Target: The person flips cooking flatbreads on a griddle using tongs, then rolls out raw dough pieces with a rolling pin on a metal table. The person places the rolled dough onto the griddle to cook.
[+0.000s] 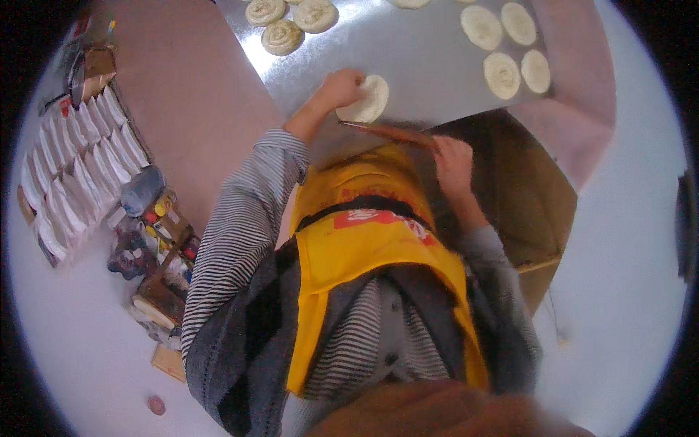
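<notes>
A thin, pale dough round (372, 101) is at the front edge of the metal tabletop (404, 60). My left hand (343, 88) grips its upper left edge, and the fingertips are partly hidden. My right hand (454, 164) is closed around the right end of a long, slim wooden tool (396, 132). This tool points left, its narrow tip just below the dough round; I cannot tell whether the two touch. Coiled dough rounds (282, 37) lie at the table's back left. Several flatter rounds (502, 75) are grouped on the right.
An open cardboard box (524, 191) stands below the table's front right edge. Rows of white packages (82, 164) and a clutter of bags and boxes (158, 235) are at the left on the floor. My yellow apron (377, 251) is close beneath the tool.
</notes>
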Tool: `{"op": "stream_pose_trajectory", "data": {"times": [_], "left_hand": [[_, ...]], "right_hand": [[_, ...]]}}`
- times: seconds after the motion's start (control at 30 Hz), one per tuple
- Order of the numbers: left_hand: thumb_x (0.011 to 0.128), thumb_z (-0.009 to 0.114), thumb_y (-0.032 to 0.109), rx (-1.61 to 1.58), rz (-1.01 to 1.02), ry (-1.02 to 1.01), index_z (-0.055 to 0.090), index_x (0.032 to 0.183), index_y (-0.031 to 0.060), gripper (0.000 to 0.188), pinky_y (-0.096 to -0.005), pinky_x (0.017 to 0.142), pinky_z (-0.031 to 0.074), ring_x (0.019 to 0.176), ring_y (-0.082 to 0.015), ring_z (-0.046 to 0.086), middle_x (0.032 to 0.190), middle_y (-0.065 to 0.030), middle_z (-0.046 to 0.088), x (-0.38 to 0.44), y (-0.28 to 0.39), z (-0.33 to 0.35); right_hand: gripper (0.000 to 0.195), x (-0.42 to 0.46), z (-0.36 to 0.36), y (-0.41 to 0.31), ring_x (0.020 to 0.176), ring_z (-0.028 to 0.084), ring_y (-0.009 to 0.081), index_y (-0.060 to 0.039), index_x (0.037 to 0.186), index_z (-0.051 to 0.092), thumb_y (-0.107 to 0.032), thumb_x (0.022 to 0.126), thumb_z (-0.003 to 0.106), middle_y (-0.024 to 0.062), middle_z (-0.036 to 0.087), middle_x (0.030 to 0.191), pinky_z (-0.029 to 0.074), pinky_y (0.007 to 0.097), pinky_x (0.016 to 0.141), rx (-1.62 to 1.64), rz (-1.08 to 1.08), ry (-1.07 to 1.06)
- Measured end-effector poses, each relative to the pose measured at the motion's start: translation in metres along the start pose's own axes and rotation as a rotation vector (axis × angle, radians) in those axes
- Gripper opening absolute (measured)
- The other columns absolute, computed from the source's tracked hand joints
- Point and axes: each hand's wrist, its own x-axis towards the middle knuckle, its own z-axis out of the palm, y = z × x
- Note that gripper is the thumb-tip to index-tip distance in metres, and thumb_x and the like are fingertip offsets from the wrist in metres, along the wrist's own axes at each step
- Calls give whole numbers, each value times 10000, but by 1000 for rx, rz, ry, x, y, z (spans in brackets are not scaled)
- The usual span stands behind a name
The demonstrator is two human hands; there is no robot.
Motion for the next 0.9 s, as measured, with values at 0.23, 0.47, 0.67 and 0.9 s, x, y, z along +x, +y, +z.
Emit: {"op": "stream_pose_trajectory", "data": {"times": [0.23, 0.47, 0.67, 0.9], "left_hand": [[883, 713, 139, -1001, -64, -23, 602, 1161, 9, 326, -321, 762, 525, 886, -189, 641, 988, -123, 650, -73, -36, 18], [894, 691, 297, 339, 168, 539, 466, 1389, 51, 596, -501, 1063, 380, 1308, -350, 454, 1420, -190, 471, -108, -35, 54], [922, 627, 407, 528, 417, 506, 384, 1486, 65, 703, -590, 1180, 167, 1466, -384, 245, 1585, -176, 281, -76, -54, 81], [941, 589, 420, 465, 366, 668, 379, 1483, 50, 689, -601, 1173, 170, 1468, -385, 245, 1580, -176, 290, -89, -65, 59]], "right_hand": [[378, -41, -37, -5, 998, 639, 315, -76, 1215, 625, -56, 848, 716, 128, 643, 1097, 521, 394, 870, 430, 390, 112], [398, 7, -16, -16, 1002, 645, 313, -56, 1228, 621, -76, 845, 726, 139, 645, 1090, 515, 400, 896, 362, 471, 169], [389, 44, 12, -17, 1034, 614, 356, -60, 1230, 620, -113, 853, 702, 152, 644, 1135, 482, 460, 899, 225, 254, 148], [458, 65, 61, -55, 1130, 554, 348, -112, 1286, 587, -191, 850, 702, 122, 604, 1220, 418, 500, 962, 56, -9, 51]]}}
